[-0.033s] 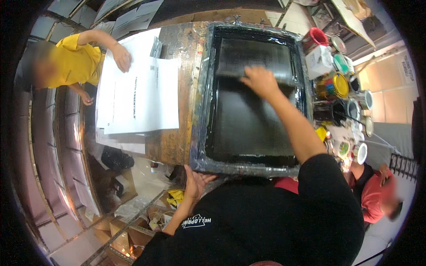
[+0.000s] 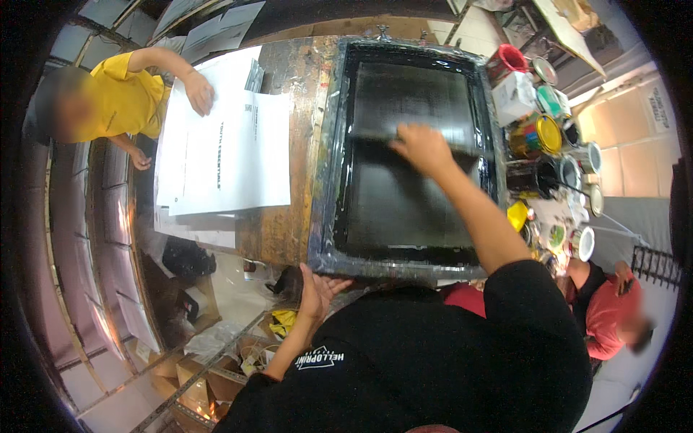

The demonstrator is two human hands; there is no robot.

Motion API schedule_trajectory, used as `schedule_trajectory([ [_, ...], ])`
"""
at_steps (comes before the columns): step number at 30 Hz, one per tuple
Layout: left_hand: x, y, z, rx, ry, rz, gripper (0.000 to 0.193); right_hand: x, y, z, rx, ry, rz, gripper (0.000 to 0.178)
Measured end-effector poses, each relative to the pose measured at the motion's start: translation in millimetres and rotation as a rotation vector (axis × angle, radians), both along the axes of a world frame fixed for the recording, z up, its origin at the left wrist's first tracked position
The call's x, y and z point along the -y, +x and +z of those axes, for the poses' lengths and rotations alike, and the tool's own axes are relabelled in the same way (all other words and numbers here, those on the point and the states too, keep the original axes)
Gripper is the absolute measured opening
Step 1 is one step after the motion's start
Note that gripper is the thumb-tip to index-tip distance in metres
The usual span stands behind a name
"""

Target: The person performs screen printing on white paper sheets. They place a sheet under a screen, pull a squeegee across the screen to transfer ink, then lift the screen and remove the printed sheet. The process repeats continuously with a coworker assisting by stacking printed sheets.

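Observation:
A dark squeegee (image 2: 373, 135) lies across a printing screen (image 2: 404, 202), whose mesh is black and shiny with ink. My right hand (image 2: 422, 148) is closed on the squeegee's top, near its middle. The mesh beyond the bar looks a little greyer than the part on my side. At the near left corner of the screen's ink-smeared frame (image 2: 321, 216), my left hand (image 2: 317, 292) is held palm up with its fingers stretched out. Its fingertips are close against the frame's lower edge; whether they touch is hard to tell.
A wooden table (image 2: 278, 234) carries a stack of white printed sheets (image 2: 253, 155) to my left, under the hand of a person in yellow (image 2: 133, 97). Ink cans (image 2: 538, 137) crowd the screen's right side. Another person in red (image 2: 613, 310) is at the lower right.
My right hand and the squeegee have slid a short way toward me over the mesh. My left hand stays at the frame's corner.

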State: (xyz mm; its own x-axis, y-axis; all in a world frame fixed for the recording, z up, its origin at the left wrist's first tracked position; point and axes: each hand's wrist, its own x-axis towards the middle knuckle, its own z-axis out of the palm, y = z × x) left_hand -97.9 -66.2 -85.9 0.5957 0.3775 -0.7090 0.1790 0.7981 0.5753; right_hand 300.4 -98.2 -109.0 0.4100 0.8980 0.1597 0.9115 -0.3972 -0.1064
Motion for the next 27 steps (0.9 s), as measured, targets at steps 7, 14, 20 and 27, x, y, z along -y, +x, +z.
schedule_trajectory([
  [7,-34.9,17.3,68.8,0.442,0.098,-0.077,0.105,95.7,-156.7,187.7,-0.193,-0.037,0.007,0.040],
  [14,-50.6,103.4,67.7,0.433,1.300,-0.535,0.091,46.1,-111.2,282.2,0.392,0.387,-0.070,0.032],
  [20,18.2,61.8,-96.1,-0.429,1.790,-0.986,0.115,10.0,-84.9,323.9,0.362,0.539,-0.082,0.031],
  [27,2.8,120.7,-15.0,-0.207,1.746,-0.825,0.094,-9.9,-44.0,400.9,-0.075,0.446,-0.077,0.038],
])
